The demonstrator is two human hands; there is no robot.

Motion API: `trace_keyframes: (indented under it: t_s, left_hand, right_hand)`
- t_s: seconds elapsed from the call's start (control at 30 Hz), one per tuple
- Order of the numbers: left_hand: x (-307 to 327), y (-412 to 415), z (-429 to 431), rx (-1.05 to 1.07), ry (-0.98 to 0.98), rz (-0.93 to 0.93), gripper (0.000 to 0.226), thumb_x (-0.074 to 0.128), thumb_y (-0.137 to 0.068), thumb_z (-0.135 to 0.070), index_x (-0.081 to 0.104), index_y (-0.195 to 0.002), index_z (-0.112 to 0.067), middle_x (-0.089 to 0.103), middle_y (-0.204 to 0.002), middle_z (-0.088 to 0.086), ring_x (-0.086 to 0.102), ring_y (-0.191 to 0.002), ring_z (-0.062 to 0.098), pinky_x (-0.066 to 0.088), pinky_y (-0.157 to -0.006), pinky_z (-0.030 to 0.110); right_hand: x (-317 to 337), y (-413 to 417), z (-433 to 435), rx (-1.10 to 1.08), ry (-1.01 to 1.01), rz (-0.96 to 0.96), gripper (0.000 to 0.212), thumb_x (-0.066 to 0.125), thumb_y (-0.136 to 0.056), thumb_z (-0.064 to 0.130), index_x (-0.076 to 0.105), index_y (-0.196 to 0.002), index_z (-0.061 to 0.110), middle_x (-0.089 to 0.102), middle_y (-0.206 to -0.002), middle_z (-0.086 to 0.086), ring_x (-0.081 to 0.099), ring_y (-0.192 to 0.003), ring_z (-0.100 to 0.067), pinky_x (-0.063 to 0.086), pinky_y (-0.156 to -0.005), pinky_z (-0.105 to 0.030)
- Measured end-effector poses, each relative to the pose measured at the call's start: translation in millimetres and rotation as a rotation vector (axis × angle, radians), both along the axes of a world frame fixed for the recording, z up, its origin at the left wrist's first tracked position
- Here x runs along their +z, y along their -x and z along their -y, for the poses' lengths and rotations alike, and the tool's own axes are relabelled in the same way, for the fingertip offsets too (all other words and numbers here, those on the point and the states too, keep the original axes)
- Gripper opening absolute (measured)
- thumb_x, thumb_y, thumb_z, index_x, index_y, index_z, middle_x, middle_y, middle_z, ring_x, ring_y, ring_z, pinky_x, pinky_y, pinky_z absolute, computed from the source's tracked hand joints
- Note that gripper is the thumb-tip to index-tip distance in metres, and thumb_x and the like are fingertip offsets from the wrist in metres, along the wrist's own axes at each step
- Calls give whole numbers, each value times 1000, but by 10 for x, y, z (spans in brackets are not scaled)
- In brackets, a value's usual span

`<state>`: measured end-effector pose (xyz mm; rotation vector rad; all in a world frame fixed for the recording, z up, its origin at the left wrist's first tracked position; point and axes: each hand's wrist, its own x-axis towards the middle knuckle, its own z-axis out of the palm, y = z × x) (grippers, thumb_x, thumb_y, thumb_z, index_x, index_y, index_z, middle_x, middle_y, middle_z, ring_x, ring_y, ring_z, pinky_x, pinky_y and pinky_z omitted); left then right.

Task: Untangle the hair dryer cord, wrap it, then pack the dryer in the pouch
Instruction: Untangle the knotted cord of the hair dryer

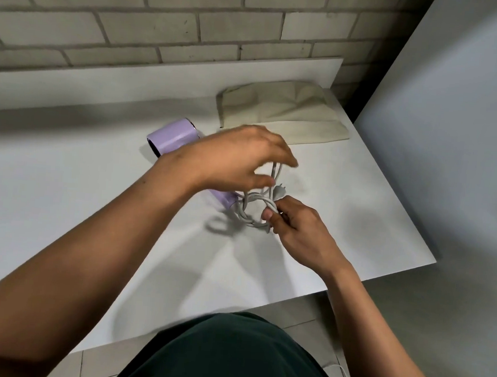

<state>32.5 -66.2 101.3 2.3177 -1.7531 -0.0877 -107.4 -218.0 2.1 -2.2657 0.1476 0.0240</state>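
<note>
So the lilac hair dryer (173, 137) is laid on its side on the white counter (64, 193), barrel pointing toward the left, with most of its handle hidden under the left hand (231, 157). Only the handle's bottom end can be seen poking out below that hand. The pale grey cord (256, 211) is bunched into a small coil of loops right at the handle end, just off the counter surface, and its plug (279, 189) is sticking out at the top of the coil.

The coil is pinched by the right hand (300, 228), thumb and fingers (268, 214) closed tight on the loops from the right side. A strand of cord is lifted up out of the coil by the left hand, whose fingers are curled loosely around it; the hand is a bit blurred, so how firmly it's gripped can't really be told.

The beige fabric pouch (282, 109) is lying flat and crumpled further back on the counter, well apart from the dryer, near the brick wall (165, 20).
</note>
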Motion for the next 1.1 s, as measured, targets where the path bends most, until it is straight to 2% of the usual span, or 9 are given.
trace_keyframes:
  t_s: [0.1,0.23,0.33,0.43,0.53,0.67,0.87,1.0,1.1]
  left_hand:
    - [-73,71,106,-67,-204,96,39,59,-101,-28,63,-140,-26,61,-144,-3,51,-136,19,32,-114,39]
    - [-167,49,98,-84,-271,109,28,51,-98,-35,75,-110,-28,72,-115,-7,63,-113,21,46,-98,44]
    - [-155,-19,65,-78,-364,145,22,57,-101,-39,73,-114,-34,70,-110,-11,62,-111,18,43,-100,40]
    - [-171,2,44,16,-231,180,34,41,-104,-46,68,-118,-32,63,-112,-8,62,-108,23,48,-89,41]
    - [-207,35,0,204,84,169,37,36,-106,-43,66,-117,-25,62,-109,-2,66,-92,32,53,-69,42]
    - [-167,-36,-19,384,295,71,36,41,-104,-42,67,-114,-19,66,-108,0,66,-94,33,56,-74,49]
    - [-123,-44,-51,250,135,62,45,62,-100,-30,57,-144,-21,61,-132,5,60,-120,31,50,-100,45]
    - [-75,2,61,11,-103,144,39,65,-98,-28,66,-136,-26,62,-142,2,53,-137,28,33,-118,45]
    - [-24,62,101,-12,-248,121,36,43,-101,-39,72,-121,-33,68,-119,-8,63,-112,24,52,-92,44]
  right_hand:
    - [5,-8,7,16,35,17,26,56,-105,28,56,-83,15,53,-76,7,51,-75,-10,39,-64,-25]
    - [24,14,-4,41,64,3,35,56,-106,27,46,-77,45,53,-80,16,54,-80,0,37,-66,-13]
    - [-2,31,-43,46,65,-12,34,55,-106,27,47,-78,43,51,-78,16,52,-79,3,36,-66,-12]
    - [-20,0,13,-36,38,33,21,56,-106,32,59,-85,26,57,-84,7,54,-77,-9,39,-66,-23]
    - [-21,-43,130,-101,61,92,27,56,-105,36,67,-91,16,58,-89,0,57,-80,-17,44,-74,-30]
    - [-69,-34,128,-119,16,102,25,56,-106,35,68,-92,18,62,-92,0,64,-82,-22,50,-78,-40]
    - [-94,3,54,-94,-25,71,21,55,-106,31,67,-96,18,62,-92,3,65,-84,-22,51,-79,-42]
    - [-67,-29,63,-60,28,72,22,55,-106,32,64,-93,16,62,-92,2,64,-83,-23,51,-78,-44]
    - [-56,-40,65,-51,31,71,22,55,-106,34,65,-95,17,62,-93,3,65,-83,-23,51,-78,-45]
